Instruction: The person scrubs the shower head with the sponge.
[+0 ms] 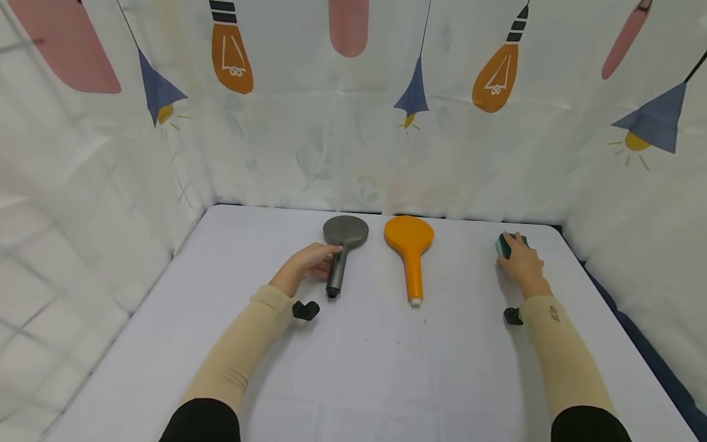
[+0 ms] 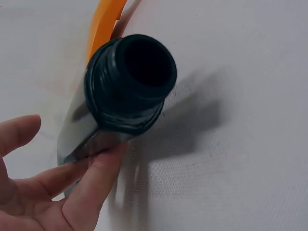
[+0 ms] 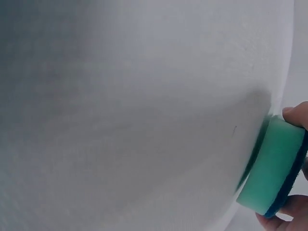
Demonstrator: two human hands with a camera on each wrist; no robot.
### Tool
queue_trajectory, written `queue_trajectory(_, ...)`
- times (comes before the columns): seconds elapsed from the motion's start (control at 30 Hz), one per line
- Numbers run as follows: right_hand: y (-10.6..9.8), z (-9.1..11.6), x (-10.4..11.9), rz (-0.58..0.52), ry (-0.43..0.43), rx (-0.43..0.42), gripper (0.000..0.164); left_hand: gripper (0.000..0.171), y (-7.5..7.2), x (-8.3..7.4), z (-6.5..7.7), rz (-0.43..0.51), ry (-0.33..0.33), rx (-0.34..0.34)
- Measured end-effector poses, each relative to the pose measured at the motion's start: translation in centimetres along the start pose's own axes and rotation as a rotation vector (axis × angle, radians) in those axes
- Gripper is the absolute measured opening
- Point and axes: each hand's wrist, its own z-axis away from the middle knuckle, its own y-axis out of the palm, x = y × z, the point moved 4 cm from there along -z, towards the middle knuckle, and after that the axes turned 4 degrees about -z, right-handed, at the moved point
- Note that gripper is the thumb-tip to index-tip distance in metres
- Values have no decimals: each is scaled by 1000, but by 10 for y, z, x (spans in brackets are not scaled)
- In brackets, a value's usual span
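A grey shower head [image 1: 346, 231] lies at the back of the white table, its dark threaded handle end [image 2: 144, 67] facing the left wrist camera. My left hand [image 1: 310, 261] is at the handle from the left side. Its fingers [image 2: 98, 168] touch the handle from below, while the thumb [image 2: 21, 132] stands apart from it. Farther right, my right hand [image 1: 521, 265] pinches a light green sponge [image 3: 274, 166] with a dark scouring layer, thumb on one edge and fingers on the opposite edge. The sponge is close over the tabletop.
An orange shower head [image 1: 410, 236] with a white handle end lies between the hands, right of the grey one. The white table [image 1: 386, 368] meets a patterned curtain [image 1: 309, 153] along its back edge, with curtain at both sides too.
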Motion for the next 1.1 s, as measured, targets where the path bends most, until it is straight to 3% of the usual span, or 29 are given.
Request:
queue_trajectory(0.13,-1,1,5,-8,-21,-15,70,51,1,0,-1,2,19,20)
queue_trajectory(0.47,4,5,19,-37,-67,-50,71,69,-1,6,-1,-52,103,77)
queue_trajectory(0.73,5,7,23,-52,-118,-92,71,75,-4,11,-3,-15,92,85)
queue_trajectory(1.1,6,10,44,-33,-208,-119,69,74,-1,6,-3,-25,139,133)
